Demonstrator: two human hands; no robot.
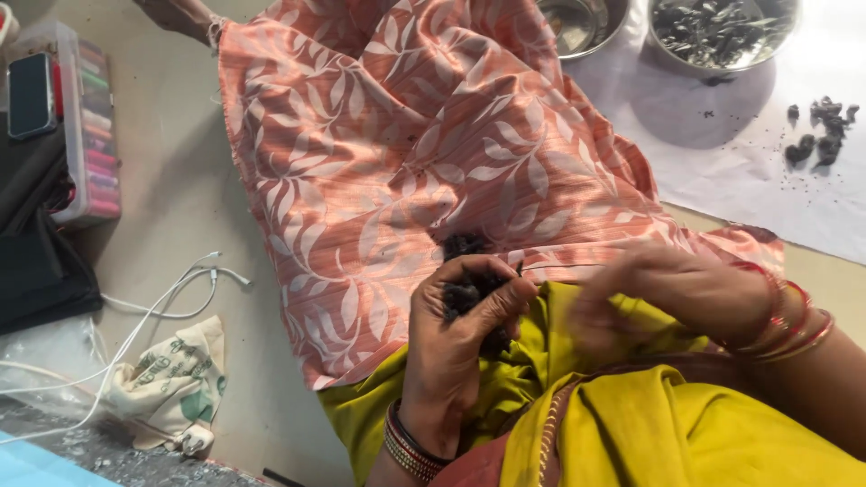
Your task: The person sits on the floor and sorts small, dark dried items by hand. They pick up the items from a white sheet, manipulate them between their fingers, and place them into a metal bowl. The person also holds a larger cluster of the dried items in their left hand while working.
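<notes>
On the lap, over the peach leaf-patterned cloth [406,153], the left hand [460,338] is curled shut around a clump of dark dried pods [469,280], fingers folded over it so only part of the clump shows above the knuckles. Just right of that clump, the right hand [672,302] is blurred; its fingers look drawn together as if pinching at a thin dark stalk [559,267] that runs sideways out of the clump, though whether anything is truly gripped I cannot tell. The stalk's long axis lies left to right, from the clump toward the right hand, so the right hand is nearer its free end and the left holds its root. Beyond the cloth, up and to the right of the clump, sit a steel bowl of dark pods [722,32], a second steel bowl [582,22] and a few loose pods [816,131] on white paper [722,171]. Far left of the clump lie a box of coloured thread spools [90,135], a phone [32,95], a white cable [171,293] and a small printed pouch [176,379].
</notes>
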